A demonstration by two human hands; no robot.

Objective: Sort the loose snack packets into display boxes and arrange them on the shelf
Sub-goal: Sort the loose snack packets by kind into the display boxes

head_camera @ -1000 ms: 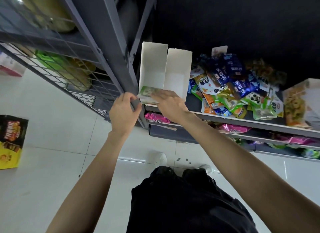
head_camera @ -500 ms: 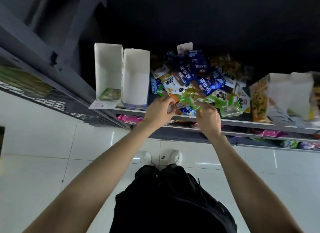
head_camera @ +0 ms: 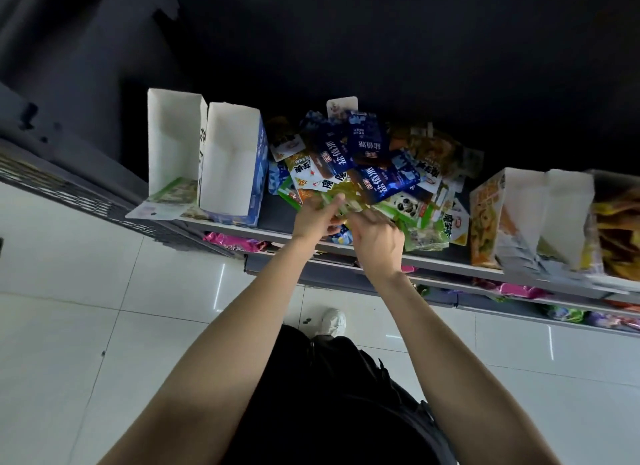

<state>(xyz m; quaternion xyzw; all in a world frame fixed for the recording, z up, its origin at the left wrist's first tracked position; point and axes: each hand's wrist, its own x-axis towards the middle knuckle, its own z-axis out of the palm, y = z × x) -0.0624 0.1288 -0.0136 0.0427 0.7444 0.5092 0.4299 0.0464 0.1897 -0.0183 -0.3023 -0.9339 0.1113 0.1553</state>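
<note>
Where the packet heap (head_camera: pixel 367 173) crowds the shelf (head_camera: pixel 450 264) edge, both hands pinch a yellow-green packet (head_camera: pixel 341 196) — left hand (head_camera: pixel 317 217), right hand (head_camera: pixel 375 244). Chinese print marks the blue packets (head_camera: pixel 384 182) — two white boxes (head_camera: pixel 225 159) stand just left.

Both arms reach forward, hands close together. Left hand (head_camera: pixel 317 215) fingers extended, thumb tucked; right hand (head_camera: pixel 375 244) fingers curled, blurred.

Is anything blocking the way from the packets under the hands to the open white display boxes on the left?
Nothing visible does. Both the left hand and right hand are at the front of the packet pile; the shelf strip between it and the nearer display box is bare, and that box's top is open.
</note>
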